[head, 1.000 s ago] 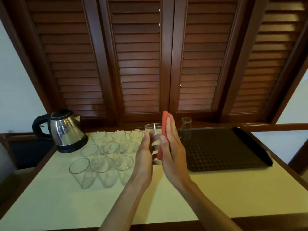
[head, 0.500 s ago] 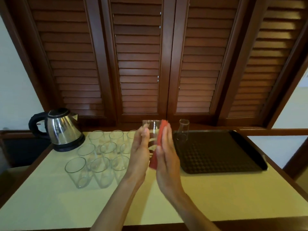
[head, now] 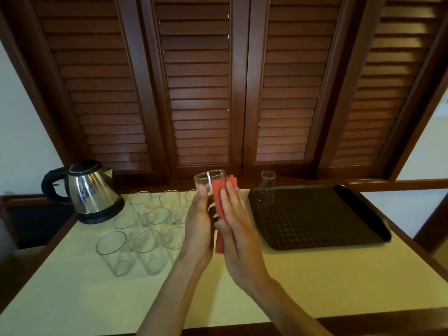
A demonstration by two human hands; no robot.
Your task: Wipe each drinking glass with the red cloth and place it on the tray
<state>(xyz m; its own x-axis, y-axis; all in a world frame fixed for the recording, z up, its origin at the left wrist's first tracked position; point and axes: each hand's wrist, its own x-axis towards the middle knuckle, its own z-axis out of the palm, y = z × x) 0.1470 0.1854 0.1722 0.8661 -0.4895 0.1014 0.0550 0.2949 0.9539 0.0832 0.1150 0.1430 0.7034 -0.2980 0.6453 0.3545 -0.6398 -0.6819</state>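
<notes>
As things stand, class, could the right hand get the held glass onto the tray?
Probably yes: the right hand presses the red cloth against the held glass, and the tray beside it holds only one glass at its far-left corner.

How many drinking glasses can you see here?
11. One is held between the hands. One stands on the tray's far left corner. Nine stand grouped on the table beside the kettle, around; some are partly hidden by the left hand.
</notes>
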